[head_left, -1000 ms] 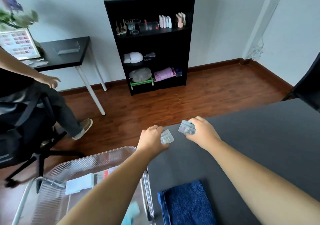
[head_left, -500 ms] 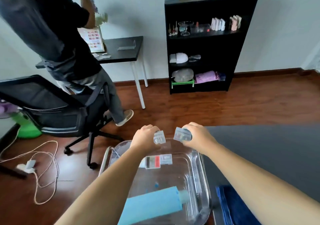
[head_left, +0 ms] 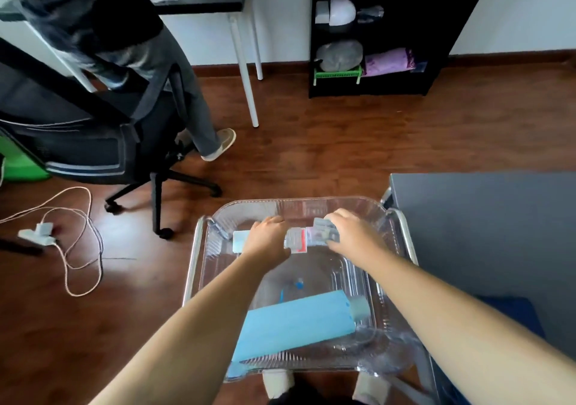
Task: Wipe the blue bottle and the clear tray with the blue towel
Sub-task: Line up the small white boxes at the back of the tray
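Our left hand (head_left: 269,239) reaches into the far end of the clear tray (head_left: 199,267), knuckles up, with its fingers curled around a small clear pack (head_left: 293,240). Our right hand (head_left: 352,236) is just beside it, also over the far end of the tray, and its fingers curl over a second clear pack (head_left: 324,232). The two packs nearly meet between our hands, above a red-and-white label (head_left: 300,245) that lies in the tray. Motion blur hides exactly how the fingertips sit. A pale card (head_left: 241,242) lies flat on the tray floor, partly under our left hand.

The blue bottle (head_left: 296,323) lies on its side in the near part of the tray, between our forearms, with its grey cap (head_left: 360,306) pointing right. The tray rests in a metal frame (head_left: 190,277) that stands beside the dark surface (head_left: 483,224). The blue towel (head_left: 523,314) lies on that surface to the right, partly hidden by our right forearm.

Across the wooden floor (head_left: 343,143), another person (head_left: 103,24) stands by a black office chair (head_left: 93,143). A cable (head_left: 81,249) trails on the floor at left. A black shelf (head_left: 374,30) stands against the wall.
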A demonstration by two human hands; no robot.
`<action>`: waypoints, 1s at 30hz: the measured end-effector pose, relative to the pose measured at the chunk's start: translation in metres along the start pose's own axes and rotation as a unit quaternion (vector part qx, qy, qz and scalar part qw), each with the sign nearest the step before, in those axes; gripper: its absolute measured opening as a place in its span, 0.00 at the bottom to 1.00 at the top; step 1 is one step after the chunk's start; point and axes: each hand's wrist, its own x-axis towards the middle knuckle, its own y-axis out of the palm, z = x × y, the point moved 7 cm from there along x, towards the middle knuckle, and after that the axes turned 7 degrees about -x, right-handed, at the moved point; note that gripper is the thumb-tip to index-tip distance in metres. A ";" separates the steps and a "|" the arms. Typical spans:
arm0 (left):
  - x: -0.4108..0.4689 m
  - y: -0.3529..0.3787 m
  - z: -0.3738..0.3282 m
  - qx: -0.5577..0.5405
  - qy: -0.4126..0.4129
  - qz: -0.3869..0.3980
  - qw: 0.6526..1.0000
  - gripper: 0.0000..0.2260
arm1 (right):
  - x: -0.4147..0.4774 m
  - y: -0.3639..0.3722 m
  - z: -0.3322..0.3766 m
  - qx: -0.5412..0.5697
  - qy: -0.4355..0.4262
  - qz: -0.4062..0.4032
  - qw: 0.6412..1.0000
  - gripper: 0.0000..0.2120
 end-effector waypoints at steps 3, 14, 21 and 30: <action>0.014 0.018 0.005 -0.004 0.006 0.009 1.000 0.24 | 0.010 0.022 -0.006 -0.011 0.006 0.015 1.000 0.20; 0.037 0.042 0.015 -0.018 -0.004 0.001 1.000 0.28 | 0.033 0.058 -0.009 -0.008 0.015 0.032 0.999 0.21; 0.041 0.045 0.019 -0.020 -0.003 -0.013 1.000 0.26 | 0.034 0.062 -0.008 0.004 0.009 0.029 1.000 0.24; 0.019 0.014 0.013 -0.004 0.003 -0.019 1.000 0.25 | 0.022 0.023 -0.002 -0.009 -0.008 0.027 1.000 0.25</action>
